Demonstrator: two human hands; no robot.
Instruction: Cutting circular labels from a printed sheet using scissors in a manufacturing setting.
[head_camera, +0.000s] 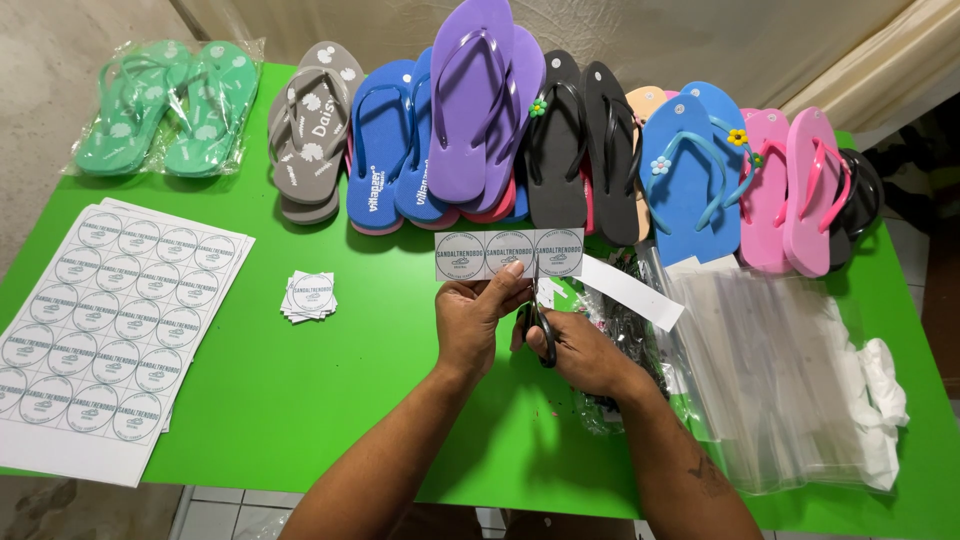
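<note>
While the left hand (470, 322) pinches the lower edge of a paper strip of three round labels (509, 254), thumb and fingers closed on it, the right hand (580, 350) is clamped through the handles of a pair of black-handled scissors (538, 318), whose blades point up at the strip's lower edge between the second and third label. Both forearms reach in over the near edge of the green table (300, 390).

Just right of the right hand, partly under it, lies a clear bag of small dark items (625, 330), and a blank white paper offcut (630, 290) slants away just above that hand. Further right lies a stack of clear plastic bags (780, 370) with crumpled white material (885, 385) at its far side.

Left of the left hand, a little way off, sits a small pile of cut square labels (309, 295). Well beyond that, at the table's left edge, lie printed sheets of round labels (110, 320), stacked.

Beyond both hands, along the table's far side, runs a row of flip-flops: a green pair in a plastic wrap (165, 108) far left, then grey (310, 130), blue (385, 145), purple (478, 100), black (585, 140), light blue with flower charms (690, 175) and pink (795, 190) pairs.
</note>
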